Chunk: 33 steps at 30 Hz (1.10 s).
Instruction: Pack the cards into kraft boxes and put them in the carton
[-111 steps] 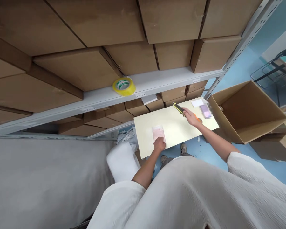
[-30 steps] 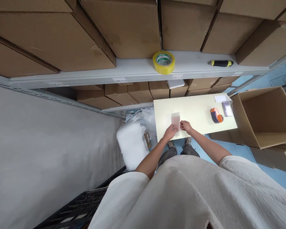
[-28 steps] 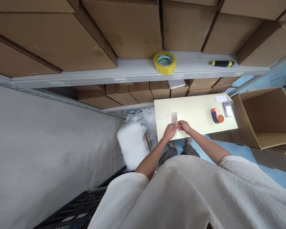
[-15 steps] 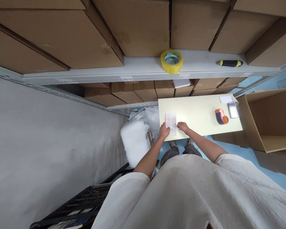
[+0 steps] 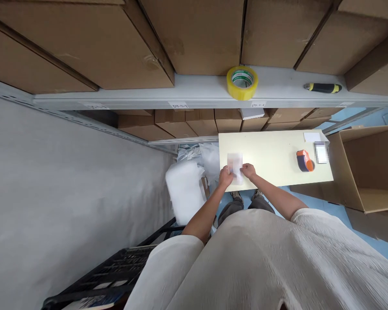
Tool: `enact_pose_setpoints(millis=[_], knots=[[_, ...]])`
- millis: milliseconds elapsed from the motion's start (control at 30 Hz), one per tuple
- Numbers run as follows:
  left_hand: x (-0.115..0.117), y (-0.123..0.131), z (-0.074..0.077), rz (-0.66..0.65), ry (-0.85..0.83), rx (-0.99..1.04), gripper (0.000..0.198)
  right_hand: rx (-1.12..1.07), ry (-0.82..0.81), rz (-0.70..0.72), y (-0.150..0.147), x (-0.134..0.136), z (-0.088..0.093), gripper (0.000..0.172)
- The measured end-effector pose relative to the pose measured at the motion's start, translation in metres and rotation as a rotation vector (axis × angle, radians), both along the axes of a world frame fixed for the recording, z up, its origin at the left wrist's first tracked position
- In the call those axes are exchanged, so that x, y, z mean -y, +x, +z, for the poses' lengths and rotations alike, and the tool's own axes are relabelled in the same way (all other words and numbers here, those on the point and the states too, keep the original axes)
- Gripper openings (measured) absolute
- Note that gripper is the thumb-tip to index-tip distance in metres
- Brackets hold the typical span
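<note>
A flat, pale pinkish packet [image 5: 235, 162] with faint print lies at the left end of the cream tabletop [image 5: 271, 148]. My left hand [image 5: 225, 177] grips its left edge, thumb on top. At its right edge my right hand [image 5: 248, 170] has fingers pinched together on it. A shiny, whitish glare covers part of its face, so I cannot tell whether it is a booklet or a wrapped sheet. Further right on the same tabletop stands an orange and dark blue tape dispenser [image 5: 305, 161].
A shelf [image 5: 200, 88] ahead bears cardboard boxes [image 5: 200, 34], a yellow tape roll [image 5: 242, 82] and a black-yellow utility knife [image 5: 323, 88]. White foam wrap [image 5: 185, 189] is at the left, a black crate [image 5: 116, 275] below it. An opened carton [image 5: 371, 168] stands right of the table.
My right hand has moved left onto the packet's right edge, where it was apart before. My left hand still holds the left edge. The view has shifted slightly.
</note>
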<state>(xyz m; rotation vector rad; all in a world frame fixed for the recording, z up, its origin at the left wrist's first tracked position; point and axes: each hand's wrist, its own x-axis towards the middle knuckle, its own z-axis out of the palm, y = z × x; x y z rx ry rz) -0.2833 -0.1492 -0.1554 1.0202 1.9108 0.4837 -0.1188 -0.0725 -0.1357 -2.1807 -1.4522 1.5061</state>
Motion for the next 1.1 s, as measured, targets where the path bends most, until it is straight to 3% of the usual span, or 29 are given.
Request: enact_pose_setpoints(millis=[200,367,600,767,1100], knots=[[-0.006,-0.005,-0.003,0.054,0.125,0.052,0.053,0.031,0.064,0.041,-0.011,-0.025,-0.003,0.023],[-0.030,-0.018,-0.002,0.057,0.226,0.052,0.060,0.009,0.122,0.045,-0.031,-0.067,-0.006,0.020],[-0.057,-0.034,0.001,-0.100,0.248,-0.046,0.060,-0.022,0.138,0.054,-0.065,-0.112,-0.004,0.023],[-0.058,-0.037,0.006,-0.228,0.251,-0.147,0.062,0.030,0.111,0.059,-0.076,-0.122,-0.003,0.029],[-0.058,-0.033,0.025,-0.296,0.107,-0.266,0.059,0.169,0.116,0.215,-0.072,-0.127,-0.005,0.036]])
